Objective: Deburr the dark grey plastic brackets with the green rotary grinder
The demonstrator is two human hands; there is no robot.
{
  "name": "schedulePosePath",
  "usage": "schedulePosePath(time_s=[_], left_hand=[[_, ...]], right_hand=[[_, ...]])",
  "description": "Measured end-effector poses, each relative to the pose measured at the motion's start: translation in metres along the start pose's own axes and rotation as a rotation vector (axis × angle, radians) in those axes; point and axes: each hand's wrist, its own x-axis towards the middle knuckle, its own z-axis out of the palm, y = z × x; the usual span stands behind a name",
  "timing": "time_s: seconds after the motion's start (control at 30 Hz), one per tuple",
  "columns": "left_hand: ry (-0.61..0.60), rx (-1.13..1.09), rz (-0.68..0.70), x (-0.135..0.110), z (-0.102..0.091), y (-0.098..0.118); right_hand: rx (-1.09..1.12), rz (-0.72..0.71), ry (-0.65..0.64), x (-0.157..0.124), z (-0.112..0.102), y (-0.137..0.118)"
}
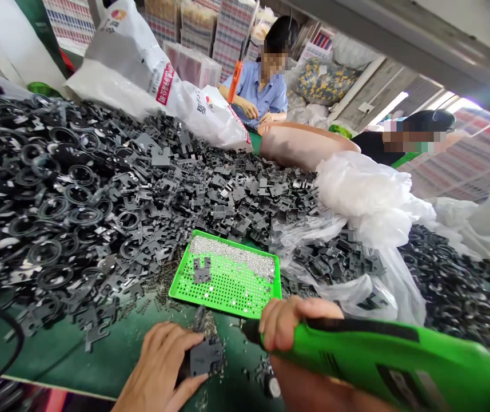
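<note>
Near the table's front edge, my left hand (163,360) grips a small dark grey plastic part (207,356) between thumb and fingers. My right hand (290,326) is wrapped round a green electric screwdriver (356,349), whose dark tip points left toward the part but stays apart from it. Just beyond both hands lies a green perforated tray (227,306). Small silvery pieces (231,256) are heaped along its far side, and one grey notched plastic part (202,270) rests on its left half.
Grey plastic parts (236,194) pile up behind the tray, with black rings (51,252) to the left. Clear plastic bags (369,200) lie at right. White sacks (124,68) stand at the back. A person in blue (255,91) sits across; another person (382,146) is at right.
</note>
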Motion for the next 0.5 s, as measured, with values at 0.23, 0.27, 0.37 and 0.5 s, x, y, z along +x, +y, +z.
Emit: schedulePosePath(time_s=[0.23,0.27,0.37,0.5], left_hand=[[-0.022,-0.048,-0.002,0.0,0.0,0.0],[-0.025,-0.051,-0.001,0.0,0.0,0.0],[-0.019,-0.05,-0.003,0.001,0.0,0.0],[0.013,-0.029,0.008,0.003,0.001,0.0]], right_hand=[[0.057,0.123,-0.094,-0.019,0.011,0.014],[0.061,0.14,-0.096,-0.02,0.011,0.016],[0.049,0.166,-0.141,-0.019,0.013,0.017],[0.023,0.148,-0.126,-0.01,0.015,0.011]])
